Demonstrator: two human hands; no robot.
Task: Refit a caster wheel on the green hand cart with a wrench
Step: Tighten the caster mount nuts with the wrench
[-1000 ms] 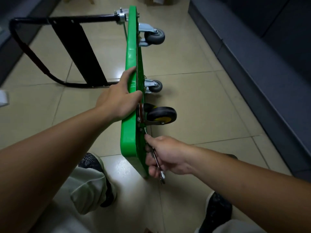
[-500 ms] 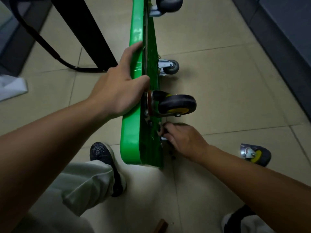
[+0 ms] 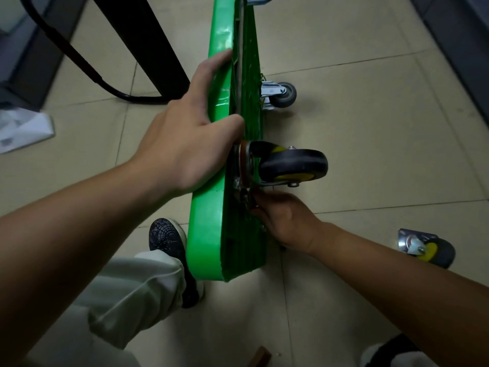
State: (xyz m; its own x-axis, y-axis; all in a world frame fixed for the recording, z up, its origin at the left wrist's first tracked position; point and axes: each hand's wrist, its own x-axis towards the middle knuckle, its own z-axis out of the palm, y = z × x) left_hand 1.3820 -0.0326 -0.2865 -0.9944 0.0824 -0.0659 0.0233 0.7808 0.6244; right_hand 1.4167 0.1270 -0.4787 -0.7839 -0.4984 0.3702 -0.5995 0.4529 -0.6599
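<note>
The green hand cart (image 3: pixel 209 229) stands on its side edge on the tiled floor. A black caster wheel with a yellow hub (image 3: pixel 293 164) sits on its underside, its metal plate against the deck. My left hand (image 3: pixel 185 144) grips the deck's upper edge just beside that caster. My right hand (image 3: pixel 285 221) is curled just below the caster plate, fingers at the plate's lower corner. Only a dark bit of the wrench (image 3: pixel 247 200) shows at my fingertips; the rest is hidden by the hand.
A loose caster with a yellow hub (image 3: pixel 428 247) lies on the floor at right. A small grey caster (image 3: pixel 280 95) sticks out farther up the deck. The cart's black handle (image 3: pixel 87 67) lies at left, near a white bag (image 3: pixel 23 131). My shoe (image 3: pixel 169 245) touches the deck.
My right hand has moved up from the deck's lower end to the caster plate, and the wrench handle no longer shows. The view has tilted down and closer. My left hand keeps its grip.
</note>
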